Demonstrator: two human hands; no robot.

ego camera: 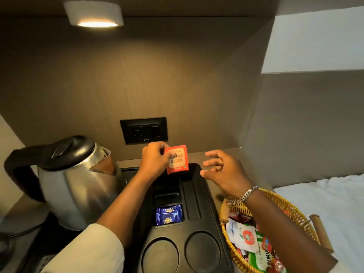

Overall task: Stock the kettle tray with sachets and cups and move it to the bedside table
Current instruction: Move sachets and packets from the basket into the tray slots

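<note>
A black kettle tray [208, 211] lies on the counter with a steel kettle [76, 180] at its left. My left hand [154, 159] pinches a red tea sachet [177, 160] upright over the tray's far compartment. Just right of the sachet, my right hand [223, 173] hovers with fingers spread and nothing in it. Blue sachets [169, 214] fill one small compartment. Two round cup wells [202, 251] at the near end hold nothing.
A wicker basket [283, 203] full of mixed sachets [246, 238] stands right of the tray, under my right forearm. A black wall socket [144, 130] sits behind the tray. White bedding [334, 203] lies at the right. A lamp [94, 14] glows overhead.
</note>
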